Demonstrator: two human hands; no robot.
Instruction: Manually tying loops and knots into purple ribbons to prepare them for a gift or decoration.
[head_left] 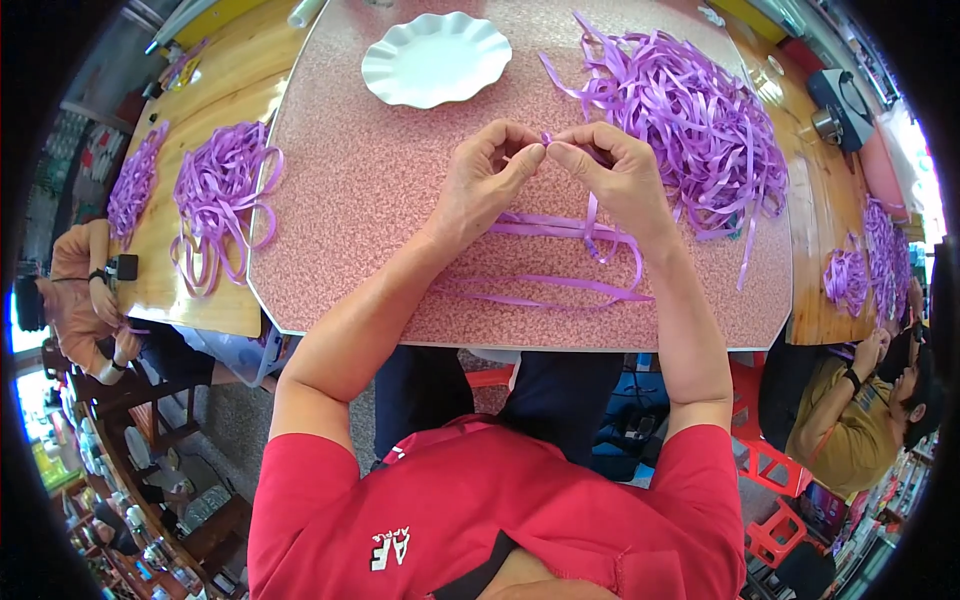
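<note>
Bright indoor light, blown-out glare at both sides, crisp tabletop [345, 190], fisheye-bent edges, black corners

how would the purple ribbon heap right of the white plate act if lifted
The ribbon heap is probably floppy, since it lies in loose bends and loops. It may tangle, as its lengths cross one another.

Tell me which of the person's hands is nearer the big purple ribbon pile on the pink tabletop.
Right. The right hand is beside the ribbon pile's left edge; the left hand is farther left, beyond the right.
</note>
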